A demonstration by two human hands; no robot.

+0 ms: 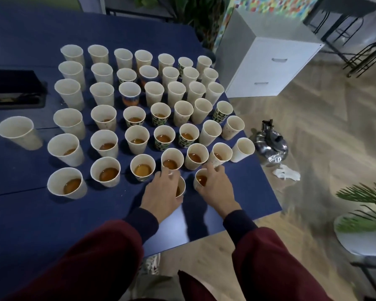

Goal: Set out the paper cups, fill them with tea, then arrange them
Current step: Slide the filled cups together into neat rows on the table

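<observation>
A big blue table (30, 213) is covered with rows of paper cups (137, 135). The cups in the rows close to the person have brown tea (72, 185) in them. I cannot tell if the far ones have any. Two more cups stand side by side in front of the rows, near the table's edge. The left hand (161, 192) is wrapped round the first cup (182, 185), with its fingers curled over the top, and most of that cup is hidden behind the hand. The right hand (215, 187) holds the second cup (201, 179), which has tea in it, with the thumb on its side and one finger pointing up. The two hands are close but not touching. A lone cup (17, 132) stands by itself off to the left of the rows. A shiny kettle (271, 146) sits on the wooden floor (313, 127) beside the table, with a scrunched white tissue (287, 172) just next to it. A white cabinet (267, 66) stands farther back.
</observation>
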